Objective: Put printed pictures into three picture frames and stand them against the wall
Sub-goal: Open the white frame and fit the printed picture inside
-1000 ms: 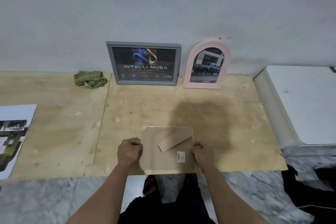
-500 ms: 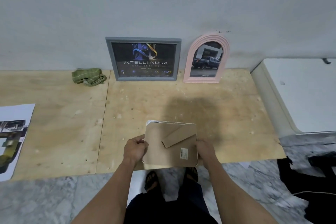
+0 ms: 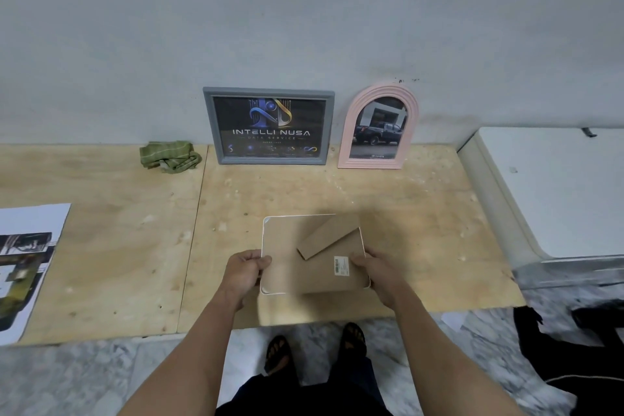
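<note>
Lying back-up before the grey frame [image 3: 268, 125], the white frame [image 3: 287, 267] is pinched by both hands' fingers [image 3: 261, 260] at its side edges; judged light, stiff, fragile.

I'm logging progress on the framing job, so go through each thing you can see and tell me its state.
Grey frame: filled, upright against the wall.
Pink arched frame: filled, upright against the wall.
White frame: back side up, stand flap raised, held off the board.
Left hand: gripping its left edge.
Right hand: gripping its right edge.
Green cloth: crumpled.
Printed sheet: lying flat.
</note>
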A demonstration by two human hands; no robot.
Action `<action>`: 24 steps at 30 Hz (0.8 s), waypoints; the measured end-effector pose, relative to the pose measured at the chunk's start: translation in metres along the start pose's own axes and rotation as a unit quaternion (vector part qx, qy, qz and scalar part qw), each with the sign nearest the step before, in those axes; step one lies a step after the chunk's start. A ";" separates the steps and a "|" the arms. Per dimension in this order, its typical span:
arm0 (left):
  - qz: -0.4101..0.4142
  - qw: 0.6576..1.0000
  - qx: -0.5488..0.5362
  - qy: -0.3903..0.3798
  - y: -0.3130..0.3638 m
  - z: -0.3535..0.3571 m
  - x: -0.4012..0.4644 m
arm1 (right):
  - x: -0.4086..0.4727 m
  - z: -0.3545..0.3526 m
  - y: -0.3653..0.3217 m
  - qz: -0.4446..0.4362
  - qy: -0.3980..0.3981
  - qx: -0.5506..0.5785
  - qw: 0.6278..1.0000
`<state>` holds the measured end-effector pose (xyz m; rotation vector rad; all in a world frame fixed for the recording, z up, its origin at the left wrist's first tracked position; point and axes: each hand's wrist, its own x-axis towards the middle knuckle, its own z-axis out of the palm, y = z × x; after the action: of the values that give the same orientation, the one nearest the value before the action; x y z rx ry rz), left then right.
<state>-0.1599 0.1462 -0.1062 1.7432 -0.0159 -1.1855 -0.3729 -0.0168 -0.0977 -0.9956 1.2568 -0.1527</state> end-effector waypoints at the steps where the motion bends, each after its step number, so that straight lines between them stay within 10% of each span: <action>1: 0.006 1.000 -0.006 0.012 0.004 0.000 -0.001 | -0.005 0.001 -0.004 0.002 -0.035 -0.008 0.999; 5: 0.017 0.999 -0.011 0.025 0.014 -0.003 -0.002 | -0.010 0.000 -0.010 -0.002 -0.101 -0.039 0.994; 10: -0.032 0.987 -0.033 -0.152 0.027 -0.010 -0.013 | -0.009 -0.004 -0.017 -0.012 -0.072 0.031 0.997; 24: -0.004 0.986 -0.016 -0.164 0.047 -0.018 -0.031 | -0.011 -0.006 -0.036 -0.038 0.005 -0.008 0.999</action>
<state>-0.1412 0.1500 -0.0502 1.5046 -0.1860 -1.4589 -0.3676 -0.0347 -0.0648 -1.0571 1.2328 -0.2071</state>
